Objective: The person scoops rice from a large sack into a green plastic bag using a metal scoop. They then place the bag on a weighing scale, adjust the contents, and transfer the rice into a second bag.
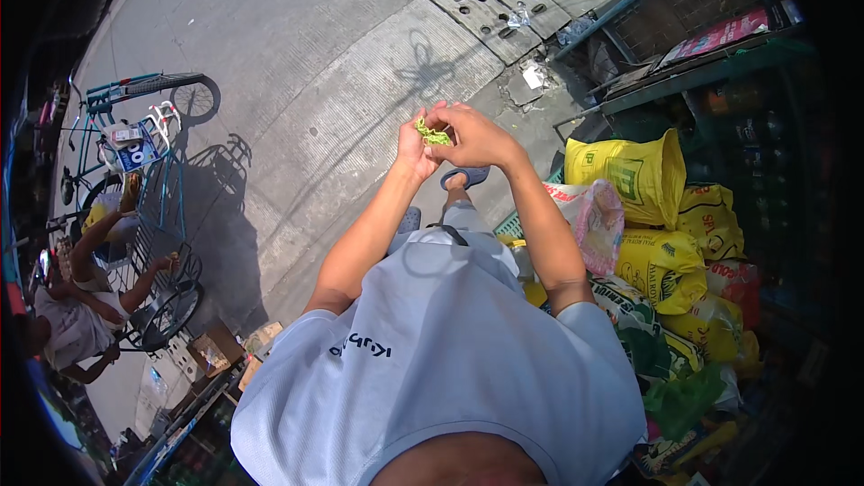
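Note:
My two hands meet in front of me, above the paving, with a small crumpled bright green piece between them; its material is not clear. My left hand is palm up beneath and beside the piece, its fingers partly hidden. From the other side my right hand curls over it, thumb and fingers touching the green piece.
Yellow printed sacks and other bags are piled on the right beside a green crate. On the left stand a blue cargo tricycle and people nearby. Perforated concrete drain covers lie ahead.

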Action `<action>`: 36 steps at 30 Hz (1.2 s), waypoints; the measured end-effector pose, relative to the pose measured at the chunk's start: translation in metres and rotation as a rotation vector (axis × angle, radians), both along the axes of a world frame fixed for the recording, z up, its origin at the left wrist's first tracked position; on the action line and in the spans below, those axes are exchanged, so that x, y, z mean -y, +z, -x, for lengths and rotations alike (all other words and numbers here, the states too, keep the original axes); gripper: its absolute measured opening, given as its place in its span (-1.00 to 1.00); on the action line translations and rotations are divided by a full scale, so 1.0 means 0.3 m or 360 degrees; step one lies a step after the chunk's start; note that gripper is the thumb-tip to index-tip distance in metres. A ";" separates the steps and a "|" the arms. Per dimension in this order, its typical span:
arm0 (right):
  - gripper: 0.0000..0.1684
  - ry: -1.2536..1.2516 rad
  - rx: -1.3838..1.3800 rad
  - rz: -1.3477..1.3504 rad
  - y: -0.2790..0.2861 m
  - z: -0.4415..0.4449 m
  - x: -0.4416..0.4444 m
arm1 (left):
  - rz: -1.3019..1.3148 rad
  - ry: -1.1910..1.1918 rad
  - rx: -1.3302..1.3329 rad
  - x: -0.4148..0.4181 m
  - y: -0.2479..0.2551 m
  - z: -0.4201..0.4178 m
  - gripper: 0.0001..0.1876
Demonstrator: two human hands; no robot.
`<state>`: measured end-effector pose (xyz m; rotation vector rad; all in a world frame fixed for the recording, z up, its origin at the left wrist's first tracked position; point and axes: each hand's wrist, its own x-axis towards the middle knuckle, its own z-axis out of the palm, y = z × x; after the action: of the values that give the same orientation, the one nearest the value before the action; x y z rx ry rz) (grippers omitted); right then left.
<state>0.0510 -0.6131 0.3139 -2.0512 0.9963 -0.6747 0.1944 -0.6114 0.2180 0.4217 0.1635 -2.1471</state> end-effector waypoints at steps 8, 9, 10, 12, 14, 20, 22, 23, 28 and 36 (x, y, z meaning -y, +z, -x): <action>-0.39 -0.0337 -0.0650 0.0446 0.136 0.452 0.294 | 0.0105 -0.0554 0.0289 0.438 -0.058 0.436 -0.80; -0.39 -0.0354 -0.0594 0.0496 0.140 0.498 0.327 | 0.0110 -0.0595 0.0119 0.481 -0.111 0.472 -0.81; -0.44 -0.0489 -0.0339 0.0476 0.113 0.555 0.363 | -0.0038 -0.0439 0.0487 0.500 0.011 0.584 -0.83; -0.48 -0.0918 -0.0048 0.0597 -0.010 0.595 0.414 | 0.0091 -0.0466 0.0360 0.556 -0.024 0.719 -0.80; -0.42 -0.1079 0.0087 0.0553 -0.068 0.628 0.456 | 0.0181 -0.0524 0.0324 0.630 0.007 0.831 -0.73; -0.17 -0.1705 -0.0388 0.0305 -0.185 1.017 0.576 | 0.0294 -0.1132 -0.0165 0.736 0.120 1.098 -0.42; -0.12 -0.1625 -0.0235 0.0293 -0.228 1.021 0.570 | -0.0028 -0.1179 -0.0515 0.802 0.100 1.200 -0.32; -0.13 -0.1650 -0.0161 0.0381 -0.275 1.018 0.618 | 0.0300 -0.1121 -0.0638 0.826 0.081 1.256 -0.32; -0.09 -0.1665 -0.0408 0.0196 -0.108 1.252 0.876 | 0.0347 -0.1622 -0.0358 1.012 0.091 1.410 -0.34; -0.04 -0.1808 -0.0281 0.0196 -0.114 1.254 1.095 | 0.0063 -0.1575 -0.0365 1.255 0.007 1.549 -0.30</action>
<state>-0.3251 -0.9416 0.2796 -1.5010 2.2908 -1.1178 -0.2702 -0.9878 0.2202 0.2437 0.0333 -3.1682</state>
